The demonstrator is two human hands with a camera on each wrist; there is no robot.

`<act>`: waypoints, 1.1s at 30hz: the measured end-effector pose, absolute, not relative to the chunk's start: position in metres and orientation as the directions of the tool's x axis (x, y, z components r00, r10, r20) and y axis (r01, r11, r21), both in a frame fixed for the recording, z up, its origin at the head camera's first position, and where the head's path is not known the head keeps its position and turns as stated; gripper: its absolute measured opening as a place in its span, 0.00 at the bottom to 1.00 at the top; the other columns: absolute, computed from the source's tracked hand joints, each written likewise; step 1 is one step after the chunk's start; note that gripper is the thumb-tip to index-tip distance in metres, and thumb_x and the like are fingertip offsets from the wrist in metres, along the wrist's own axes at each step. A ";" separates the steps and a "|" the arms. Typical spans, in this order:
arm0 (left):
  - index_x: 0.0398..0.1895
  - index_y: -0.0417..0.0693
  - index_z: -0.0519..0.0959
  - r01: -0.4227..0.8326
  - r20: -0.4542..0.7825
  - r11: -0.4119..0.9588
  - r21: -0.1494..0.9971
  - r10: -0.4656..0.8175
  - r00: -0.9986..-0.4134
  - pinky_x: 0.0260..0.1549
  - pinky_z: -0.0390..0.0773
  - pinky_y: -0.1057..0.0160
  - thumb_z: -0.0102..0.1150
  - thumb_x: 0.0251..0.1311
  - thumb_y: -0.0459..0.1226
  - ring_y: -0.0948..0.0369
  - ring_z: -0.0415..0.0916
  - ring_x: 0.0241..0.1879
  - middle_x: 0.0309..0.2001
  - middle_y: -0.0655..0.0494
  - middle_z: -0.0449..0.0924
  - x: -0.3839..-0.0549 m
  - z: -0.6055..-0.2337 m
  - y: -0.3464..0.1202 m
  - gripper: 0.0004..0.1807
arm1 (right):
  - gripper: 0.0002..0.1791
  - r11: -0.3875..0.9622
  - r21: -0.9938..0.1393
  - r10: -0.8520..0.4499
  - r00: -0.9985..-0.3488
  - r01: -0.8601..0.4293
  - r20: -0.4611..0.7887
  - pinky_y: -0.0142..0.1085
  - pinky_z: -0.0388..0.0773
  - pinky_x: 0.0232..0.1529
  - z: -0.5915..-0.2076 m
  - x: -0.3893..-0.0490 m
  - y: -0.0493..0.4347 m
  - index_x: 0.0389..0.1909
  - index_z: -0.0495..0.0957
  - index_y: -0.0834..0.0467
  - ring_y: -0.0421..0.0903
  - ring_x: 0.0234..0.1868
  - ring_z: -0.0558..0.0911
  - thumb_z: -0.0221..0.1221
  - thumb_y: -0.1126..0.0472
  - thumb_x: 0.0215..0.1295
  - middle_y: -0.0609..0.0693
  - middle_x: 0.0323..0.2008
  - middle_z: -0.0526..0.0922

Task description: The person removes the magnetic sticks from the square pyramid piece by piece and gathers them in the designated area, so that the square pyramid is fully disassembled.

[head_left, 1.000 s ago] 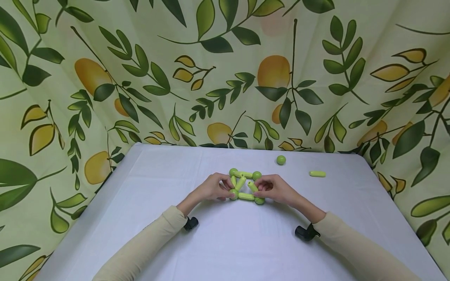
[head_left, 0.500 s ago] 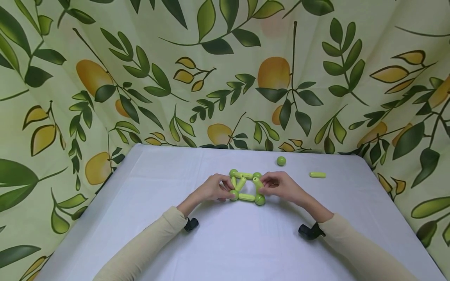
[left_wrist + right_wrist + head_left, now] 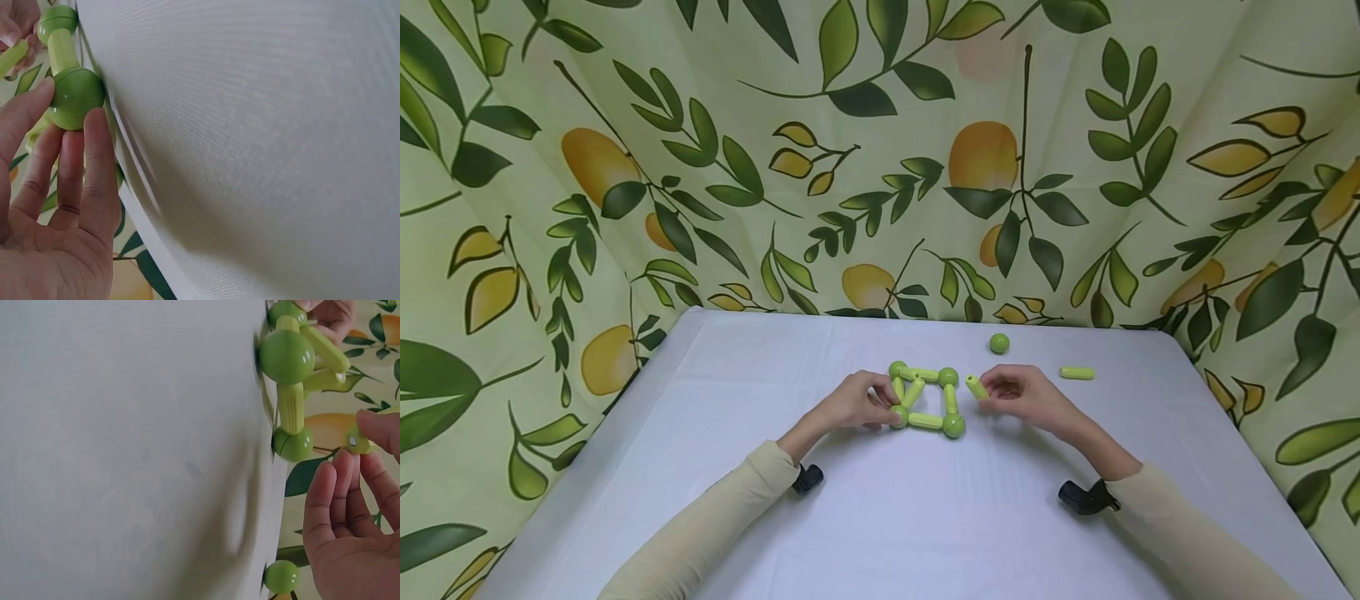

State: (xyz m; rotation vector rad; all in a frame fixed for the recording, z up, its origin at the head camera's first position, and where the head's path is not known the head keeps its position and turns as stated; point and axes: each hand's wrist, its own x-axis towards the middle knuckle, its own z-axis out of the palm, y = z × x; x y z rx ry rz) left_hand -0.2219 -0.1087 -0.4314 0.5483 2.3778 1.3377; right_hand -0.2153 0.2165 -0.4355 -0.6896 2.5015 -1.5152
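A square frame of light green rods (image 3: 925, 422) with green balls at its corners lies flat on the white table (image 3: 880, 517). My left hand (image 3: 853, 402) pinches the near-left ball (image 3: 75, 99) between thumb and fingertips. From that ball a further rod (image 3: 914, 392) slants upward, its far end free. Just right of the frame, my right hand (image 3: 1022, 396) pinches a separate rod (image 3: 976, 387) by its lower part. A pale dot marks that rod's end (image 3: 352, 441) in the right wrist view. It touches no ball; the near-right ball (image 3: 953, 426) stands apart from the fingers.
One loose green ball (image 3: 999, 343) lies near the table's back edge. Farther right rests a loose rod (image 3: 1077, 373). A leaf-and-fruit patterned curtain (image 3: 910, 233) hangs behind the table. Black cameras (image 3: 1084, 498) sit at both wrists.
My right hand has drawn the rod from above the near-right corner, first upward, then right and clear of the frame. My left hand has stayed on its ball.
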 end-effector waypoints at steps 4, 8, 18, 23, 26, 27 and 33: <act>0.32 0.41 0.82 0.154 -0.119 0.477 0.865 0.494 -0.861 0.26 0.84 0.60 0.76 0.51 0.26 0.61 0.79 0.24 0.31 0.55 0.78 -0.221 -0.431 -0.108 0.10 | 0.14 0.393 -0.874 -0.420 -0.901 -0.284 0.104 0.33 0.80 0.39 -0.437 -0.214 0.226 0.45 0.82 0.64 0.49 0.38 0.80 0.72 0.68 0.59 0.54 0.37 0.82; 0.33 0.40 0.82 0.167 -0.109 0.474 0.865 0.502 -0.858 0.26 0.84 0.59 0.76 0.52 0.27 0.61 0.79 0.25 0.31 0.54 0.79 -0.221 -0.430 -0.108 0.10 | 0.14 0.393 -0.882 -0.398 -0.913 -0.259 0.091 0.32 0.80 0.37 -0.439 -0.212 0.235 0.46 0.82 0.64 0.49 0.38 0.80 0.72 0.67 0.60 0.54 0.38 0.82; 0.33 0.41 0.82 0.173 -0.106 0.476 0.862 0.503 -0.858 0.26 0.84 0.60 0.76 0.52 0.26 0.60 0.80 0.24 0.31 0.56 0.79 -0.220 -0.430 -0.109 0.10 | 0.13 0.401 -0.883 -0.381 -0.921 -0.243 0.081 0.33 0.81 0.39 -0.439 -0.206 0.260 0.46 0.82 0.64 0.49 0.40 0.81 0.71 0.66 0.62 0.55 0.41 0.82; 0.33 0.40 0.82 0.157 -0.117 0.472 0.867 0.501 -0.858 0.27 0.85 0.59 0.76 0.52 0.27 0.60 0.80 0.24 0.31 0.55 0.79 -0.220 -0.429 -0.109 0.10 | 0.13 0.401 -0.884 -0.373 -0.924 -0.239 0.080 0.35 0.83 0.40 -0.442 -0.204 0.276 0.45 0.82 0.64 0.49 0.41 0.84 0.71 0.67 0.61 0.57 0.43 0.83; 0.33 0.39 0.82 0.150 -0.121 0.469 0.870 0.498 -0.859 0.27 0.85 0.59 0.76 0.52 0.27 0.60 0.79 0.24 0.31 0.54 0.79 -0.219 -0.429 -0.109 0.10 | 0.13 0.396 -0.884 -0.372 -0.924 -0.249 0.094 0.35 0.83 0.40 -0.443 -0.203 0.287 0.45 0.82 0.64 0.49 0.40 0.84 0.72 0.67 0.60 0.58 0.43 0.82; 0.33 0.39 0.82 0.152 -0.118 0.468 0.871 0.499 -0.859 0.27 0.85 0.59 0.76 0.52 0.27 0.61 0.79 0.24 0.31 0.54 0.79 -0.219 -0.429 -0.109 0.10 | 0.13 0.396 -0.881 -0.373 -0.922 -0.259 0.103 0.35 0.83 0.39 -0.443 -0.202 0.291 0.45 0.82 0.64 0.49 0.40 0.84 0.72 0.67 0.60 0.59 0.42 0.82; 0.33 0.39 0.82 0.177 -0.099 0.466 0.867 0.508 -0.856 0.27 0.84 0.60 0.76 0.52 0.27 0.61 0.79 0.24 0.31 0.55 0.79 -0.220 -0.430 -0.109 0.10 | 0.14 0.444 -0.841 -0.358 -0.922 -0.307 0.148 0.32 0.81 0.38 -0.445 -0.197 0.317 0.46 0.82 0.65 0.45 0.38 0.82 0.72 0.67 0.60 0.60 0.44 0.80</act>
